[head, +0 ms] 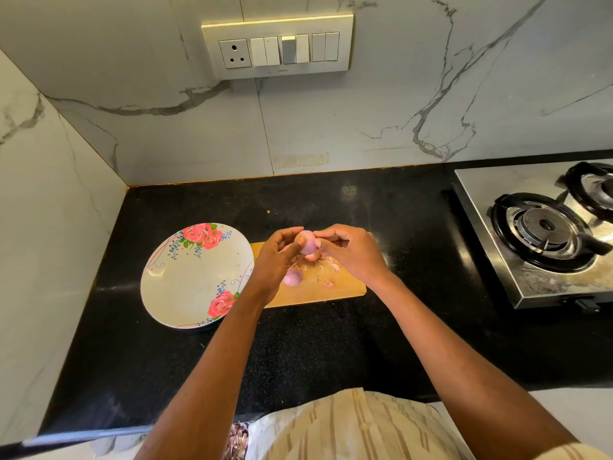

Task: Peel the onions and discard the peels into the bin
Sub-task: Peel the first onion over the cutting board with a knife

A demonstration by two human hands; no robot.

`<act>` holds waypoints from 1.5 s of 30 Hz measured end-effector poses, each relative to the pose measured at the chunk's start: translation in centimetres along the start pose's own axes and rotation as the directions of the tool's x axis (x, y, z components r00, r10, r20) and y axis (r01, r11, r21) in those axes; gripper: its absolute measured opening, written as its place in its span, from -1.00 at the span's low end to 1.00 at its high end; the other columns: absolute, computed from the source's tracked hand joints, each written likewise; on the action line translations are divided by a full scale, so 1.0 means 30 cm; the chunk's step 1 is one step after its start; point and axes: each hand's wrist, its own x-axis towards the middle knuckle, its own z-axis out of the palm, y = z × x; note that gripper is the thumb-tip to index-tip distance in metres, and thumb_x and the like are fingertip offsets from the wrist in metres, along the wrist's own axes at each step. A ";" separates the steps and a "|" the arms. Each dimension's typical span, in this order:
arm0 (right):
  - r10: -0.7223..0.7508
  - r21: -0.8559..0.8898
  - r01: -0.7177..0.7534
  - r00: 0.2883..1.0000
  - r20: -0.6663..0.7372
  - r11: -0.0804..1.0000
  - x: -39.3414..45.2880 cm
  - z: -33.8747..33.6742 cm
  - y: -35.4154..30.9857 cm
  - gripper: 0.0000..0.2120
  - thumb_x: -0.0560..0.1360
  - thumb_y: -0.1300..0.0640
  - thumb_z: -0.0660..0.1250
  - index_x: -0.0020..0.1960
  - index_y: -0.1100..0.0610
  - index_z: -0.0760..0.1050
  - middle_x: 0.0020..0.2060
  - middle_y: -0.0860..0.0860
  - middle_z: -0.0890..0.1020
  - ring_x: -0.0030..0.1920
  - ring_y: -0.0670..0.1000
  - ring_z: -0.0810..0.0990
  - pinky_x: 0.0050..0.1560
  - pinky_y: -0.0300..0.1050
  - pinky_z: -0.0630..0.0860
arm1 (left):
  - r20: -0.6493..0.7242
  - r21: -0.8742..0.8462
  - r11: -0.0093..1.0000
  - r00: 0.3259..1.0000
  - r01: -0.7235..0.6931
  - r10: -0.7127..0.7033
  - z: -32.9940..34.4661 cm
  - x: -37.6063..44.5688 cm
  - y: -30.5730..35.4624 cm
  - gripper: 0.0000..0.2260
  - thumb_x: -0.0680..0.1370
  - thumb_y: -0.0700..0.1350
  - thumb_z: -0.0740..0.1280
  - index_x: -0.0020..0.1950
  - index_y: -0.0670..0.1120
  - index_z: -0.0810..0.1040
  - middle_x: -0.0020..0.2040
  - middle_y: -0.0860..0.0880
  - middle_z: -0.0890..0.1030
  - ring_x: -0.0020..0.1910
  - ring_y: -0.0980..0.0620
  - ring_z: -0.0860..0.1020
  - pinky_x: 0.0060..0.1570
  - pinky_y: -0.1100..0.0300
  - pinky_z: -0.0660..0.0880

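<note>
While the left hand (277, 257) cradles the small pink onion (307, 244) steady, the right hand (348, 252) pinches its skin, peeling over the wooden board (331, 287).

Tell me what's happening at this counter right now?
A person is peeling a small pink onion, held up in both hands: the left hand grips it while the right hand picks at its skin. Below them, on the wooden cutting board, lie another onion and bits of peel. A floral plate sits beside the board.
</note>
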 end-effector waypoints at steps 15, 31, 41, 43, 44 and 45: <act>-0.012 -0.078 0.013 1.000 0.013 0.997 -0.007 0.001 0.006 -0.78 0.54 -0.05 0.46 0.14 0.00 0.67 -0.04 -0.21 0.70 0.02 -0.29 0.63 -0.01 -0.43 0.53 | 0.002 0.038 0.999 1.000 -0.007 0.007 -0.001 -0.012 0.004 -0.64 0.60 0.09 0.36 0.37 0.07 0.51 0.31 0.05 0.58 0.28 0.03 0.56 0.35 -0.01 0.50; 0.015 0.118 -0.030 0.992 0.125 0.993 -0.018 0.008 0.009 -0.62 0.48 0.07 0.54 0.28 -0.07 0.62 0.15 -0.18 0.67 0.18 -0.19 0.62 0.18 -0.23 0.57 | 0.029 0.005 1.000 0.999 -0.022 0.022 0.005 -0.016 0.005 -0.74 0.61 0.02 0.38 0.28 0.12 0.47 0.27 0.08 0.58 0.26 0.06 0.57 0.28 0.06 0.55; 0.107 0.306 -0.098 0.994 -0.010 0.947 -0.020 0.001 0.025 -0.89 0.53 0.16 0.48 0.06 0.12 0.68 -0.08 -0.06 0.73 0.00 -0.10 0.69 0.03 -0.21 0.61 | 0.012 0.001 1.000 1.000 -0.022 0.022 -0.006 -0.024 0.011 -0.76 0.61 0.04 0.36 0.28 0.11 0.50 0.27 0.06 0.59 0.25 0.03 0.58 0.34 -0.02 0.52; 0.112 0.344 -0.112 0.993 0.019 0.932 -0.019 0.003 0.029 -0.82 0.54 0.12 0.49 0.13 0.08 0.65 0.00 -0.01 0.72 0.09 0.00 0.69 0.14 0.03 0.65 | 0.008 0.002 1.000 1.000 -0.022 0.022 -0.004 -0.022 0.007 -0.77 0.61 0.04 0.36 0.26 0.13 0.51 0.27 0.06 0.59 0.26 0.03 0.58 0.35 -0.05 0.51; 0.113 0.347 -0.121 0.993 0.043 0.930 -0.021 0.003 0.023 -0.76 0.53 0.09 0.50 0.18 0.05 0.63 0.04 -0.01 0.71 0.12 0.00 0.68 0.16 0.07 0.64 | 0.004 0.002 1.000 1.000 -0.022 0.022 -0.002 -0.019 0.005 -0.78 0.61 0.05 0.37 0.26 0.14 0.51 0.27 0.07 0.60 0.26 0.03 0.58 0.35 -0.07 0.51; 0.104 0.337 -0.122 0.992 0.070 0.933 -0.022 0.004 0.015 -0.71 0.52 0.06 0.51 0.23 0.02 0.60 0.06 -0.02 0.71 0.13 -0.01 0.68 0.17 0.04 0.64 | 0.000 0.007 1.000 1.000 -0.021 0.021 -0.002 -0.017 0.003 -0.78 0.61 0.06 0.37 0.26 0.16 0.52 0.26 0.08 0.60 0.26 0.03 0.58 0.35 -0.07 0.50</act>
